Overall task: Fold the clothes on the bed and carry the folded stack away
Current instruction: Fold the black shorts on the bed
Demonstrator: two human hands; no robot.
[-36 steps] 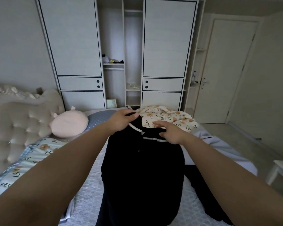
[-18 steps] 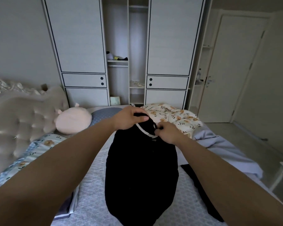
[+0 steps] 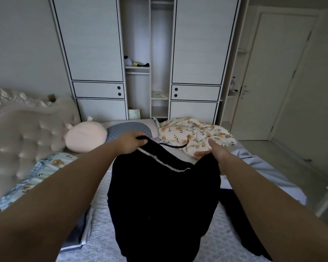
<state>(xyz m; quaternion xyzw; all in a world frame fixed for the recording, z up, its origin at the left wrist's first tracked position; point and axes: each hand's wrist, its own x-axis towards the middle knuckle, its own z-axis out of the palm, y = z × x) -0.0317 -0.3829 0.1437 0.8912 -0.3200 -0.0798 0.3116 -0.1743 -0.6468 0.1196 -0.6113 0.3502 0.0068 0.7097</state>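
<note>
Between both hands (image 3: 175,148) hangs the black garment (image 3: 163,201).

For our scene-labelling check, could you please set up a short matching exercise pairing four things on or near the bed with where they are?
Things:
1. black garment
2. pink plush pillow
3. floral quilt
4. folded stack

Places:
A. bunched at the bed's far side
B. beside the tufted headboard
C. held up by the left hand and right hand
D. on the bed under the left forearm

Pairs: 1-C, 2-B, 3-A, 4-D
</note>
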